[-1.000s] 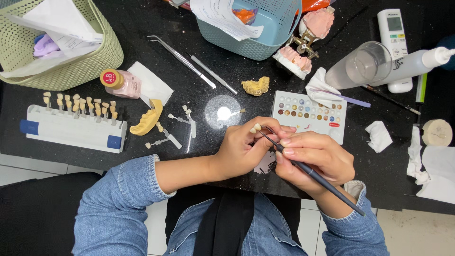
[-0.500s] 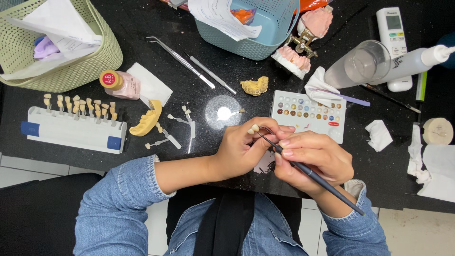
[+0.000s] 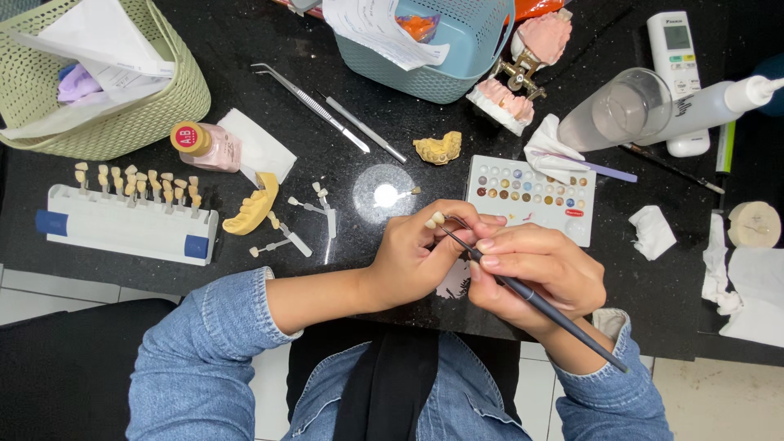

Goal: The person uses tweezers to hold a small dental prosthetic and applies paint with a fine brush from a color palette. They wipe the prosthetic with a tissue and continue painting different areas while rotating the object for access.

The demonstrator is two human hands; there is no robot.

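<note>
The left hand (image 3: 412,257) pinches a small, pale, glossy tooth crown (image 3: 434,220) at its fingertips, above the black table (image 3: 343,175) near the shade palette (image 3: 531,198). The right hand (image 3: 535,273) grips a thin dark brush (image 3: 531,296), tip at the crown. A loose pinch could probably drop it; an unsteady stroke might smear it.

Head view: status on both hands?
Left hand pinches small tooth piece. Right hand holds thin brush, tip at piece. Nothing between them.
</note>
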